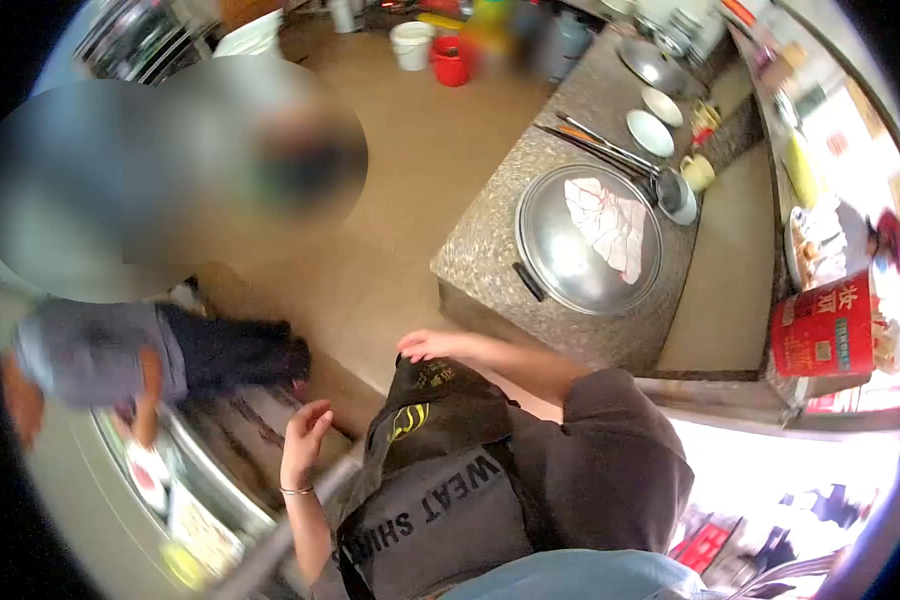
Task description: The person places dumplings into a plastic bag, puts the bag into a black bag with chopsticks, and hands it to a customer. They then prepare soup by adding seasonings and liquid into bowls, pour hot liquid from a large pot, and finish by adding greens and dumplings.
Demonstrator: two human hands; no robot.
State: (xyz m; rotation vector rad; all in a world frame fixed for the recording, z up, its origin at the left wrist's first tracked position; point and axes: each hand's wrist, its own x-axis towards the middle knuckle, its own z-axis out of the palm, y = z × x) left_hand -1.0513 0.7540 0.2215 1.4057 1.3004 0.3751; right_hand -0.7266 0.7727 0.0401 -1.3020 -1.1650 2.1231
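My left hand (310, 432), with a bracelet at the wrist, is held out on the left of my body. Its thumb and fingers are apart and loosely curved, holding nothing. My right hand (432, 345) reaches across my front, fingers stretched out with the tips right at the far end of my dark apron (435, 395). Beyond the right arm stands a speckled stone counter (480, 240). A large round metal lid (550, 235) with a dark handle sits on it, and a pale pink-and-white cloth (607, 225) lies on the lid.
Long-handled ladles (610, 150), white bowls (650, 133) and a yellow mug (698, 172) stand along the counter. A red tub (822, 330) is at the right. Another person (110, 350) is at the left. Farther off on the floor are a white bucket (411, 46) and a red bucket (452, 62).
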